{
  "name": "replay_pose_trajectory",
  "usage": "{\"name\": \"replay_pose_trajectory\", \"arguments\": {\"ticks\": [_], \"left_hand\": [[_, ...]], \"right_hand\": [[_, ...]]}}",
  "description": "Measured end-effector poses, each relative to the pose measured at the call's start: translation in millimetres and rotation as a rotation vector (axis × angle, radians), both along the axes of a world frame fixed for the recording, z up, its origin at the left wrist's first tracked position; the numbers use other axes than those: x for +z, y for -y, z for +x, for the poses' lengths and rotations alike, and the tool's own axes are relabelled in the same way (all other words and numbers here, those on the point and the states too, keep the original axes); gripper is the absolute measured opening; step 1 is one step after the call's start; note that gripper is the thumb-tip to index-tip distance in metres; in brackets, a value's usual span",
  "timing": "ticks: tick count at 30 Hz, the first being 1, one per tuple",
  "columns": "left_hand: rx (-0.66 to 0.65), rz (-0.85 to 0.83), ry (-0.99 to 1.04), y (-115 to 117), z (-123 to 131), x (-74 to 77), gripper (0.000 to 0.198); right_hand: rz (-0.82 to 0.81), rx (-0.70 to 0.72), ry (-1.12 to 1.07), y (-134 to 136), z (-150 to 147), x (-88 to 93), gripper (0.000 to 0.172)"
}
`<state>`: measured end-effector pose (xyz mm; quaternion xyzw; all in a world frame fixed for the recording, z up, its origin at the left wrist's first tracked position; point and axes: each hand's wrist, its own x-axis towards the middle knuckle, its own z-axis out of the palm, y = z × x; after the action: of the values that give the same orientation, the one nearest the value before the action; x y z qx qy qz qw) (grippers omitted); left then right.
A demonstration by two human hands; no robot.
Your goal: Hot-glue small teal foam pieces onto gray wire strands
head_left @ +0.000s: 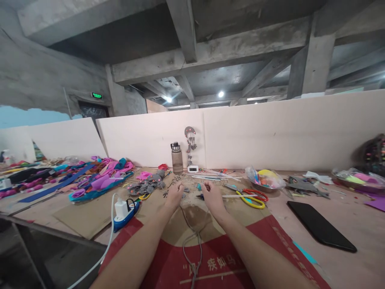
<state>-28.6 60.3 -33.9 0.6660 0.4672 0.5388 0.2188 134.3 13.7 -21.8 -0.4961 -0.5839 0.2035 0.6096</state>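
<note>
Thin grey cord [196, 233], crossed and looped on brown-and-red cardboard sheet [165, 257], near middle: a tug could knot it.
Left hand [175, 196] and right hand [212, 198] apart, cord below; can't tell if either grip is clamped. Small teal piece [199, 187] by right fingertips might drop if pinched loosely.

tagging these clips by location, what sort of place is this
Probably a craft workshop in an unfinished building: bare concrete beams overhead, brightly coloured scraps heaped on the worktable, and scissors lying near the right hand.
</note>
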Motion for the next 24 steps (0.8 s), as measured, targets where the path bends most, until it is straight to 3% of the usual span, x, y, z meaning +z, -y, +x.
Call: {"name": "replay_pose_trajectory", "arguments": {"ticks": [4,10,14,17,24], "left_hand": [[-0.036,0.001,-0.104,-2,5,0.5,0.018],[-0.122,-0.111,-0.218,4,8,0.6,0.032],[-0.176,-0.158,-0.066,13,14,5.1,0.044],[-0.276,-0.150,0.097,23,19,13.1,0.037],[-0.451,-0.184,0.259,37,24,24.3,0.030]], "right_hand": [[-0.011,-0.014,0.001,1,2,0.7,0.027],[-0.023,-0.038,-0.018,4,7,6.2,0.029],[-0.016,-0.046,-0.026,4,8,7.9,0.029],[-0.015,-0.039,-0.004,5,7,6.5,0.028],[0.004,0.020,0.053,15,-3,4.6,0.024]]}}
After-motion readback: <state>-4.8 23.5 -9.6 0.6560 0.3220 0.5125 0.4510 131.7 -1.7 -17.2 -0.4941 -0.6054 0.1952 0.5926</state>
